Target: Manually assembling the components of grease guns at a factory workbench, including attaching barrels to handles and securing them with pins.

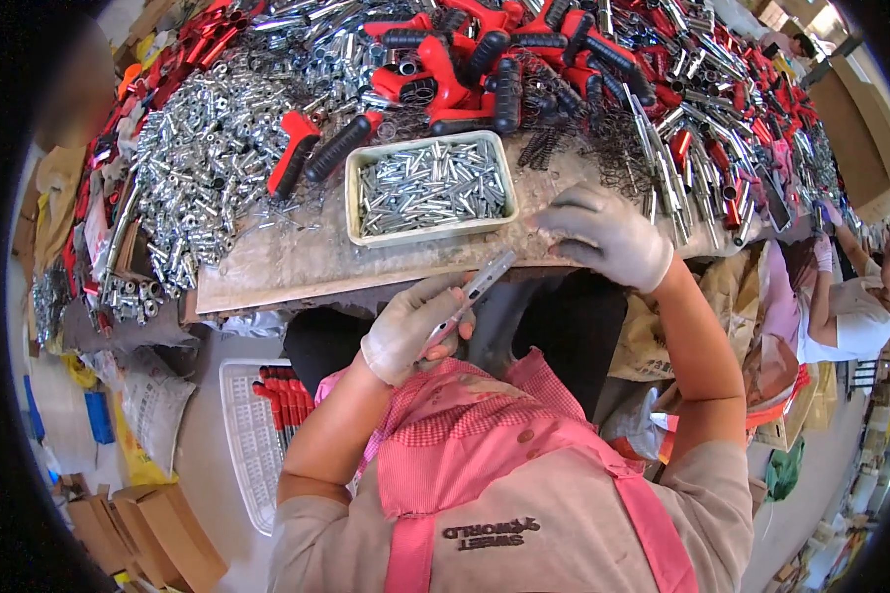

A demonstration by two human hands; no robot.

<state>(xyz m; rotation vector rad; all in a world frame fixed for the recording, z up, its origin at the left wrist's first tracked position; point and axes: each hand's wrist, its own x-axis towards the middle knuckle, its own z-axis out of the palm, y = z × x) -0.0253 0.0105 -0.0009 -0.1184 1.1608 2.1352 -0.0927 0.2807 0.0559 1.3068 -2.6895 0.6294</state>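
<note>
My gloved left hand [415, 328] is closed around a slim grey metal piece with slots [488, 279], which slants up and to the right above my lap. My gloved right hand [603, 235] hovers over the bench edge, at the lower right corner of a cream plastic tray [352, 210]. Its fingers are curled toward the thumb; whatever lies between them is too small or hidden to make out. Short silver metal pins [430, 188] fill the tray.
A big heap of silver fittings [208, 148] lies left of the tray. Red and black handles [445, 79], dark springs [544, 148] and long metal rods [653, 163] crowd the far side. A white basket [242, 435] holds red parts below. Another person [850, 306] works at far right.
</note>
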